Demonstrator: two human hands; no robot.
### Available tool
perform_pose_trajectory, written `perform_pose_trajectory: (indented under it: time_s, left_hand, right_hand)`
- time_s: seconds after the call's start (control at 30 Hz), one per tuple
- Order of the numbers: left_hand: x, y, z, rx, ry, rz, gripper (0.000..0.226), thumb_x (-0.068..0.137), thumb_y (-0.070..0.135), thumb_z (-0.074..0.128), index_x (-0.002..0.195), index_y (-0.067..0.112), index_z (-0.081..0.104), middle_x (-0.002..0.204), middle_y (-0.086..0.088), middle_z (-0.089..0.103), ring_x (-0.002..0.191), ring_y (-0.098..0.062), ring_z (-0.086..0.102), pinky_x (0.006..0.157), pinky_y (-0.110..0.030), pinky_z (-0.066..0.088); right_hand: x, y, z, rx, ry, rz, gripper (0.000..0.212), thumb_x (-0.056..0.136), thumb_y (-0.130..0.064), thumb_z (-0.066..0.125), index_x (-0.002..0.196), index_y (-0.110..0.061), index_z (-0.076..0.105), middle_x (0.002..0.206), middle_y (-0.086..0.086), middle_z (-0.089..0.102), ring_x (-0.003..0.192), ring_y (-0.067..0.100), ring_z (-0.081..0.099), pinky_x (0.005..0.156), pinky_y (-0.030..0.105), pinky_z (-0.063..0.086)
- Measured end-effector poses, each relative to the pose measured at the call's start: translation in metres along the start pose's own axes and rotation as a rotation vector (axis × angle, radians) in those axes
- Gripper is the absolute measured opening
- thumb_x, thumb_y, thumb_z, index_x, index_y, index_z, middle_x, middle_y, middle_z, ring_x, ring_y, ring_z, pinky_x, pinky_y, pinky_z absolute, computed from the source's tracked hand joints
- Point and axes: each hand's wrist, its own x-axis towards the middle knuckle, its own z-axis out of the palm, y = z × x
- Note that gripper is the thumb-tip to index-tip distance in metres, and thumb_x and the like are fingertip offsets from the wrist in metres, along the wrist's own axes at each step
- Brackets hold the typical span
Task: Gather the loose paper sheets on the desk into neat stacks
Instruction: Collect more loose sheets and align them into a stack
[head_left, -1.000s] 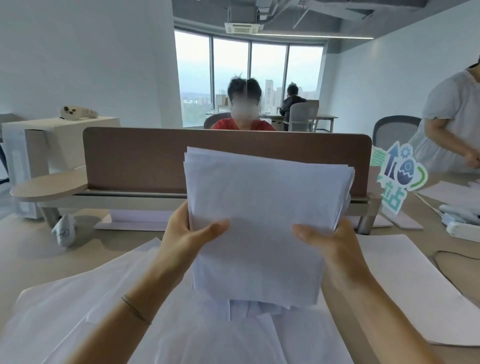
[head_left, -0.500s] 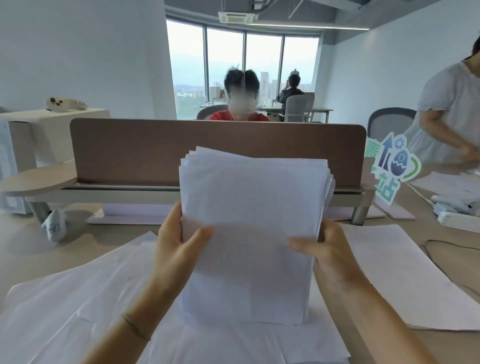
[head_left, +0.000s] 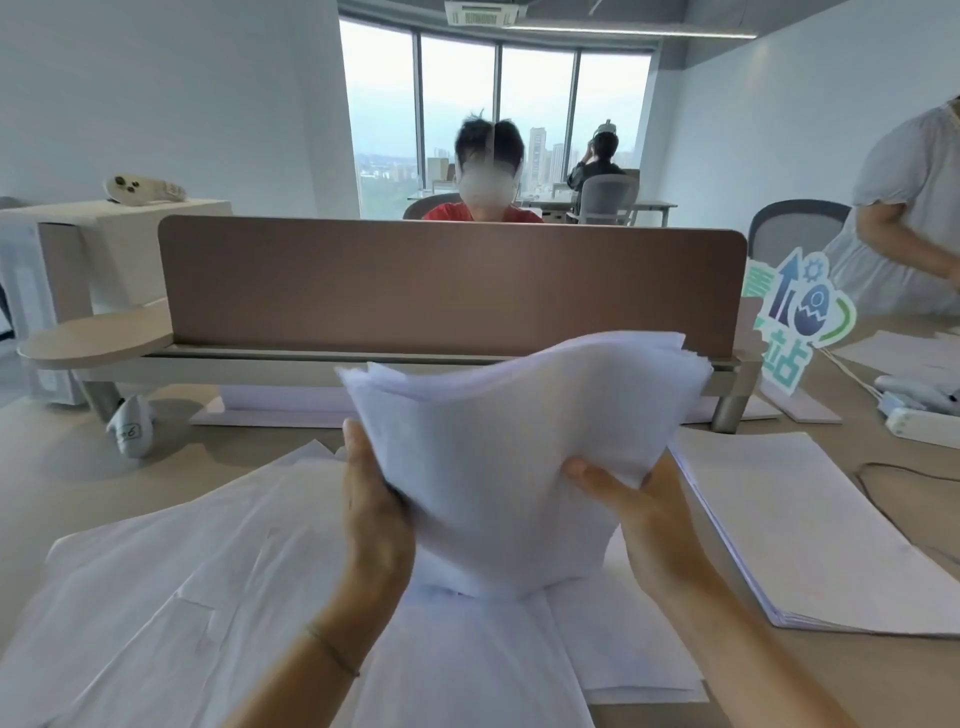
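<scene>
I hold a thick bundle of white paper sheets (head_left: 519, 441) above the desk, tilted and bowed, its top edge leaning to the right. My left hand (head_left: 376, 512) grips its left side and my right hand (head_left: 631, 512) grips its right side, thumb on the front. Under the bundle, loose white sheets (head_left: 171, 587) lie spread over the near left and middle of the desk. A squared stack of paper (head_left: 795, 525) lies flat to the right of my right hand.
A brown divider panel (head_left: 447, 283) runs across the back of the desk, with flat sheets beneath it. A person sits behind it; another person stands at the far right. A colourful sign (head_left: 795, 322), a power strip (head_left: 922, 426) and a cable lie at right.
The bundle stood upright on its lower edge between my hands; now it is tipped and bent, its top swung right. The camera has tilted slightly down.
</scene>
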Motion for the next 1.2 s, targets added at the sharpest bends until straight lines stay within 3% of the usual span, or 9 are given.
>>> perform_pose_trajectory:
  time_s: [0.13, 0.27, 0.4, 0.47, 0.63, 0.77, 0.83, 1.03, 1.2]
  left_hand:
    - [0.007, 0.005, 0.011, -0.015, 0.092, 0.044, 0.053, 0.105, 0.055, 0.026, 0.073, 0.021, 0.049, 0.069, -0.002, 0.056, 0.067, -0.016, 0.053, 0.066, -0.029, 0.045]
    - [-0.012, -0.018, -0.004, 0.083, 0.069, 0.111, 0.064, 0.112, 0.037, 0.020, 0.067, 0.029, 0.066, 0.061, 0.018, 0.064, 0.060, 0.005, 0.057, 0.061, -0.013, 0.045]
    - [-0.025, -0.037, -0.020, 0.267, -0.128, 0.235, 0.018, 0.097, 0.036, 0.046, 0.087, 0.026, 0.059, 0.077, 0.008, 0.063, 0.069, -0.002, 0.055, 0.064, -0.025, 0.046]
    - [-0.018, -0.030, -0.011, 0.301, -0.187, 0.244, 0.006, 0.089, 0.027, 0.053, 0.088, 0.021, 0.052, 0.079, 0.013, 0.062, 0.068, -0.001, 0.055, 0.061, -0.018, 0.045]
    - [-0.022, -0.024, 0.042, 0.102, -0.514, -0.102, 0.036, 0.084, 0.010, 0.057, 0.119, 0.018, 0.064, 0.104, 0.004, 0.077, 0.094, -0.014, 0.073, 0.076, -0.025, 0.057]
    - [-0.040, -0.048, 0.098, 0.177, -0.451, -0.251, 0.044, 0.094, -0.004, 0.051, 0.118, 0.029, 0.067, 0.100, 0.008, 0.079, 0.089, -0.012, 0.074, 0.069, -0.023, 0.056]
    - [-0.049, -0.061, 0.126, 0.203, -0.450, -0.303, 0.047, 0.096, -0.004, 0.047, 0.122, 0.031, 0.064, 0.107, 0.005, 0.077, 0.095, -0.018, 0.072, 0.074, -0.030, 0.058]
    - [-0.093, -0.092, 0.215, 0.382, -0.693, -0.434, 0.034, 0.097, -0.001, 0.041, 0.096, 0.028, 0.059, 0.098, -0.001, 0.069, 0.089, -0.020, 0.065, 0.068, -0.023, 0.053]
    - [-0.106, -0.135, 0.239, 0.612, -0.718, -0.483, 0.020, 0.089, 0.000, 0.051, 0.101, 0.010, 0.063, 0.090, -0.007, 0.071, 0.078, -0.022, 0.067, 0.059, -0.025, 0.057]
  right_hand:
    - [0.002, -0.002, -0.001, -0.010, -0.045, -0.001, 0.037, 0.070, 0.001, 0.079, 0.082, -0.033, 0.083, 0.089, 0.005, 0.082, 0.085, 0.018, 0.078, 0.077, 0.034, 0.061]
    - [-0.009, 0.025, -0.013, -0.116, -0.016, 0.146, 0.031, 0.059, -0.003, 0.071, 0.088, -0.009, 0.080, 0.086, 0.020, 0.078, 0.078, 0.031, 0.076, 0.067, 0.039, 0.059]
    - [-0.019, 0.037, -0.013, -0.178, 0.020, 0.221, 0.024, 0.071, 0.002, 0.074, 0.092, -0.010, 0.080, 0.093, 0.017, 0.078, 0.083, 0.028, 0.077, 0.067, 0.032, 0.058]
    - [-0.011, 0.026, -0.019, -0.228, 0.078, 0.210, 0.031, 0.080, 0.009, 0.069, 0.085, -0.019, 0.082, 0.084, 0.008, 0.080, 0.074, 0.019, 0.076, 0.062, 0.030, 0.057]
    - [0.016, -0.010, -0.075, -0.406, 0.300, 0.118, 0.018, 0.082, -0.001, 0.074, 0.089, -0.018, 0.076, 0.086, -0.001, 0.080, 0.079, 0.015, 0.074, 0.065, 0.031, 0.057]
    - [0.022, -0.028, -0.148, -0.503, 0.028, 0.299, 0.033, 0.089, -0.002, 0.069, 0.110, -0.027, 0.071, 0.101, -0.008, 0.080, 0.093, 0.010, 0.075, 0.079, 0.028, 0.058]
    - [0.022, -0.035, -0.184, -0.592, -0.038, 0.429, 0.039, 0.090, 0.002, 0.063, 0.113, -0.028, 0.068, 0.102, -0.008, 0.079, 0.094, 0.011, 0.074, 0.072, 0.026, 0.053]
    - [0.022, -0.025, -0.277, -0.760, 0.269, 0.617, 0.010, 0.079, 0.001, 0.061, 0.081, -0.009, 0.059, 0.084, 0.008, 0.061, 0.077, 0.027, 0.056, 0.065, 0.032, 0.039]
    - [0.019, 0.014, -0.303, -0.891, 0.290, 0.760, 0.024, 0.079, 0.002, 0.053, 0.072, -0.016, 0.040, 0.077, 0.002, 0.042, 0.071, 0.023, 0.040, 0.055, 0.028, 0.025]
